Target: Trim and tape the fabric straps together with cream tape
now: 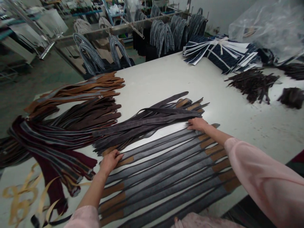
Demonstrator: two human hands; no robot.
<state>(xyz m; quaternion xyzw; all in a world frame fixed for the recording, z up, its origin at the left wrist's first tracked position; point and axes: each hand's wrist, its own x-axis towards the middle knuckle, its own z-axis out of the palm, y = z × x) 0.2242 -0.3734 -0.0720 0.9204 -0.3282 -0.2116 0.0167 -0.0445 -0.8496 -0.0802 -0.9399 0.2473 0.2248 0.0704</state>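
Note:
Several grey fabric strips (166, 171) with tan-brown ends lie side by side across the near part of the table. At the left end of the farthest strip (154, 148), my left hand (110, 162) has its thumb and fingers closed on the fabric. My right hand (197, 124) pinches the same strip near its right end, beside a loose pile of dark grey strips (147, 122). That pile lies just beyond both hands, some of its ends showing tan. Part of each strip's end is covered by my fingers.
Bundles of orange-brown strips (78, 88) and maroon strips (54, 136) lie left, near curled yellow tape (21, 196). Tied navy-and-white pieces (220, 52), dark scraps (253, 84) and clear plastic (268, 28) sit at the right. Beyond the table, a metal rack (95, 34) carries grey strips.

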